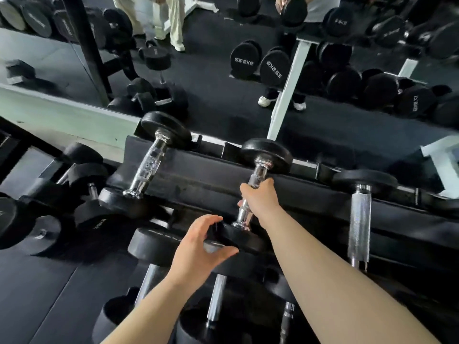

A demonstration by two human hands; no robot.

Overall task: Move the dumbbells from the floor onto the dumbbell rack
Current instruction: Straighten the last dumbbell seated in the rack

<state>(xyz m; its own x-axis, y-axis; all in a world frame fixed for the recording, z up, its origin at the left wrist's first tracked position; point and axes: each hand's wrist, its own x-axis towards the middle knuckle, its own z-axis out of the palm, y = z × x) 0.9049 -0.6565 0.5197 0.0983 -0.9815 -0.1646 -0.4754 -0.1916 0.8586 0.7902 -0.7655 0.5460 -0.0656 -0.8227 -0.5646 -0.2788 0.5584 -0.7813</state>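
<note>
A black round-headed dumbbell (267,155) with a chrome handle lies across the top tier of the black dumbbell rack (198,175). My right hand (260,197) is wrapped around its handle. My left hand (198,249) grips the rim of its near head. To its left on the same tier rests another dumbbell (149,165), tilted. A third dumbbell (360,214) lies to its right. Lower tiers hold more dumbbells (154,247) under my arms.
A wall mirror (223,100) behind the rack reflects other racks, loose weights and a person's legs. Several dumbbells (84,170) crowd the lower left beside the rack. Dark rubber floor (37,294) shows at bottom left.
</note>
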